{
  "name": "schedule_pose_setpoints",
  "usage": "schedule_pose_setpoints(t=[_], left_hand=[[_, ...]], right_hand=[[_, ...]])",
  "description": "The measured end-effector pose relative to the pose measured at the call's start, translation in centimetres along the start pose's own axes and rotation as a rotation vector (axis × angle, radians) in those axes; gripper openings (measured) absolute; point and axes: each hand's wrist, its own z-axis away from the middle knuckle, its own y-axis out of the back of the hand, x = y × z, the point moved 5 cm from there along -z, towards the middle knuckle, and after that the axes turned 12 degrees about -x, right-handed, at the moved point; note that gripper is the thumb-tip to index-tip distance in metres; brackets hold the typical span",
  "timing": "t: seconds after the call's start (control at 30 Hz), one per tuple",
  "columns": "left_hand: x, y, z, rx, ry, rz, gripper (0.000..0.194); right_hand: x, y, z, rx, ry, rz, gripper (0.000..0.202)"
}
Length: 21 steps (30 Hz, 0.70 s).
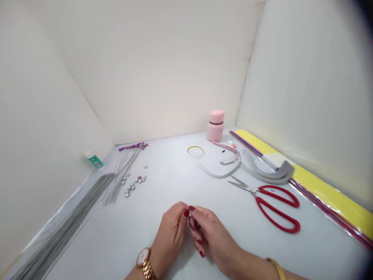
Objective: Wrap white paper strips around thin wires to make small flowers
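My left hand [175, 223] and my right hand [208, 229] meet at the fingertips, low in the middle of the view above the white table. Both are closed in a pinch. A tiny silvery piece [190, 213] just shows between the thumbs and fingertips; its kind is too small to make out. To the left lie several small silver crumpled bits [131, 187], one group with a reddish spot. Behind them rests a bundle of thin grey wires [126, 163] whose far ends carry purple knobs [133, 146].
Red-handled scissors [256, 190] lie open at right. Beyond are pale curled strips [262, 171], a tape roll [195, 151], a pink jar [216, 126] and yellow-topped sheets [320, 186]. Long grey wires [75, 221] and a green-white tube [94, 160] line the left wall.
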Motion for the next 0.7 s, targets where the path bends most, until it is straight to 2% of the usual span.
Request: schedule_pose_setpoints(t=[0.1,0.2,0.3,0.43,0.7], left_hand=[[-0.5,0.4,0.2,0.066,0.052,0.045,0.028],[-0.7,0.6,0.4,0.110,0.054,-0.037,0.017],[-0.8,0.3,0.5,0.064,0.023,-0.157,0.010],[-0.7,0.0,0.4,-0.006,-0.020,-0.268,0.019],[0.2,-0.1,0.5,-0.034,-0.122,-0.399,0.022]], right_hand=[[0.0,0.1,-0.1,0.016,0.018,0.006,0.035],[-0.1,0.2,-0.1,0.050,0.028,0.050,0.035],[-0.3,0.3,-0.2,0.062,0.027,0.106,0.036],[-0.3,0.2,-0.3,0.033,0.019,0.152,0.038],[-0.3,-0.1,0.1,-0.018,0.019,0.184,0.041]])
